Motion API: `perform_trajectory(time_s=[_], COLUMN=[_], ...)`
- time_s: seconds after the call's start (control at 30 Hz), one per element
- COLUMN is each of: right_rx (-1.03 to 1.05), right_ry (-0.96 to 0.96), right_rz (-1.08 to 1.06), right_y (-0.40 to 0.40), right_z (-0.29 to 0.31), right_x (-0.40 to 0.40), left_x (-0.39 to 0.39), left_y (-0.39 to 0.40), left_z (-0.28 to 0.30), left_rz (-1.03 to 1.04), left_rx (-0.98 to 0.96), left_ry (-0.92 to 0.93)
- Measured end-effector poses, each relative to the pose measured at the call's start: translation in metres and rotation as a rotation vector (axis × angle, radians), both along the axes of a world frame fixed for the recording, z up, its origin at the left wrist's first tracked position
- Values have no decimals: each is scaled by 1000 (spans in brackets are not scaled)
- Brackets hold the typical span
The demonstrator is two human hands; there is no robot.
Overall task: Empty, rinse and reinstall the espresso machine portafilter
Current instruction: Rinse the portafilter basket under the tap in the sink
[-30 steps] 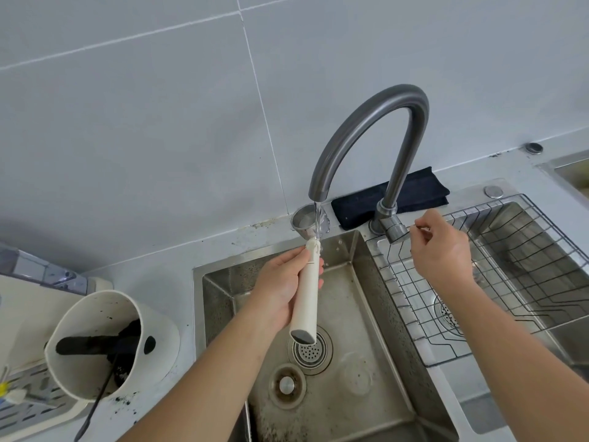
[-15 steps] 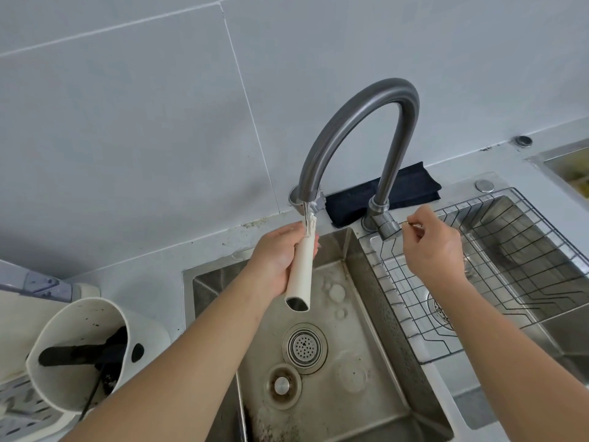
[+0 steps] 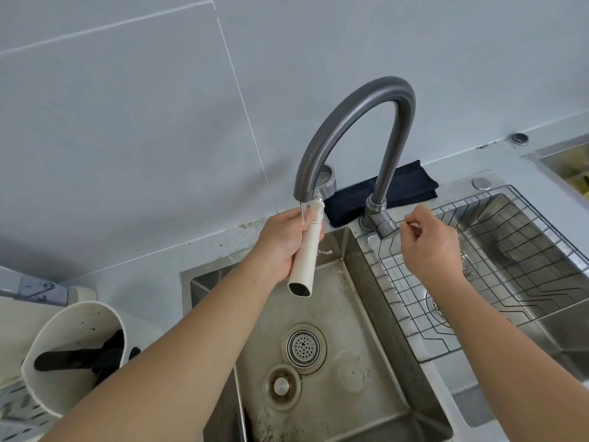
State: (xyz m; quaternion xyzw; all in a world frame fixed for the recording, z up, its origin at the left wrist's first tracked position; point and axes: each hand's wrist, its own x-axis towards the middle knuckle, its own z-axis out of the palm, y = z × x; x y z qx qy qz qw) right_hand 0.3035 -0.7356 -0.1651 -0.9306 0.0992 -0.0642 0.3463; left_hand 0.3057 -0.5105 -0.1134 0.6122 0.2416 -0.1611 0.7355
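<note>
You are working with both arms bare. Your left hand (image 3: 283,247) and left forearm (image 3: 191,355), coming in to the left of the grey arched metal faucet (image 3: 350,122), are showing uncovered skin from the knuckles all the way to the lower edge of the view. Your right hand (image 3: 430,247) and right forearm (image 3: 510,362), to the right of the faucet, are looking the same: plain skin at the wrist and along the whole visible arm. Knuckle ridges are standing out on the back of the right hand. The fingernails are showing too small to describe.
</note>
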Motion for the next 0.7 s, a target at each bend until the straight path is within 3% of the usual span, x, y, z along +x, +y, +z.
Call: perform_trajectory(time_s=[0.3, 0.7], right_rx=[9, 9], right_ry=[2, -14], right_rz=[-3, 3], right_y=[1, 1], right_z=[0, 1], right_x=[-1, -3], left_x=[3, -52], left_y=[3, 21], left_z=[2, -1], left_rz=[-20, -86], left_rx=[65, 107], left_ry=[-27, -36])
